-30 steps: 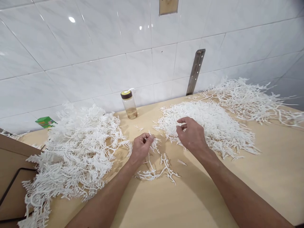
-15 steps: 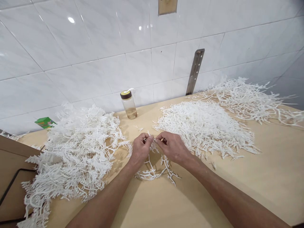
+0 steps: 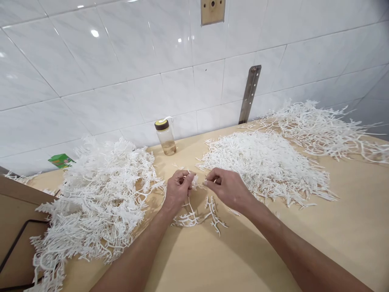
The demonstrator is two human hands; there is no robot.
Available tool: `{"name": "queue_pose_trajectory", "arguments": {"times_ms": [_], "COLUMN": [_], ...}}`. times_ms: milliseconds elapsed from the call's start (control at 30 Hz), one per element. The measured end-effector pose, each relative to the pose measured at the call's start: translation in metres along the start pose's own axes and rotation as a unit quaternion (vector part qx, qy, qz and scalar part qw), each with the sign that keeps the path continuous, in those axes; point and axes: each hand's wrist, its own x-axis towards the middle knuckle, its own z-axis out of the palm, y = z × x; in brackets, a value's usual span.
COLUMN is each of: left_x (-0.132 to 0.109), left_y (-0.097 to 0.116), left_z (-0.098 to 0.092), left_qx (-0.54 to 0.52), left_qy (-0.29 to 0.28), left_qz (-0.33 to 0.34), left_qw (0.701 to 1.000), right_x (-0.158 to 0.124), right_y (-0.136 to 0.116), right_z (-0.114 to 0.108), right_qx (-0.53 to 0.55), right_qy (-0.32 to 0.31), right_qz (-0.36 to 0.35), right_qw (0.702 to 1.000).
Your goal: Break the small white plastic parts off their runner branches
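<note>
My left hand [image 3: 178, 190] is closed around one end of a white branched plastic sprue [image 3: 197, 215], which trails down onto the wooden table [image 3: 212, 263]. A few centimetres to its right, my right hand [image 3: 226, 187] pinches a small white piece between thumb and forefinger. A big heap of uncut white sprues [image 3: 94, 202] lies to the left of my hands. A flatter pile of small detached white pieces [image 3: 267, 162] lies to the right.
A clear bottle with a dark and yellow cap [image 3: 165, 136] stands by the tiled wall. Stripped white runners [image 3: 322, 125] are spread at the far right. A metal bracket [image 3: 249, 93] leans on the wall. A green packet [image 3: 60, 160] sits behind the left heap.
My right hand came back from the pile of pieces to meet the left hand at the sprue, then drew slightly to the right with a piece pinched in it.
</note>
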Motion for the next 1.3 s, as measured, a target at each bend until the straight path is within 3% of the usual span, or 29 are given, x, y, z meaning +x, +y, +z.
{"name": "queue_pose_trajectory", "arguments": {"times_ms": [133,233,300,400,500,667,867,1167,1300], "left_x": [-0.003,-0.004,-0.006,-0.008,-0.010,-0.007,-0.005,-0.008,-0.011], "left_y": [0.003,0.004,0.005,0.009,0.011,0.010,0.003,0.006,0.010], "left_z": [0.005,0.005,0.006,0.007,0.008,0.007,0.006,0.009,0.011], "left_qx": [-0.055,-0.084,-0.094,-0.104,-0.110,-0.124,-0.062,-0.060,-0.090], "left_qy": [-0.046,-0.075,-0.086,-0.091,-0.100,-0.107,-0.120,-0.032,-0.040], "left_qz": [-0.021,-0.045,-0.056,-0.063,-0.062,-0.061,-0.027,-0.006,-0.034], "left_qw": [0.997,0.993,0.990,0.988,0.987,0.985,0.990,0.998,0.995], "right_x": [0.013,0.016,0.015,0.010,0.007,0.008,0.010,0.007,0.004], "right_y": [0.019,0.025,0.022,0.015,0.013,0.018,0.020,0.017,0.010], "right_z": [-0.023,-0.031,-0.027,-0.010,0.007,0.010,0.003,0.014,0.018], "right_qx": [-0.059,-0.112,-0.100,-0.037,0.012,0.113,0.174,0.165,0.146], "right_qy": [0.154,0.225,0.197,0.051,-0.027,-0.048,-0.045,-0.095,-0.103], "right_qz": [0.019,0.013,0.012,0.013,-0.002,0.061,0.095,0.074,0.060], "right_qw": [0.986,0.968,0.975,0.998,1.000,0.991,0.979,0.979,0.982]}}
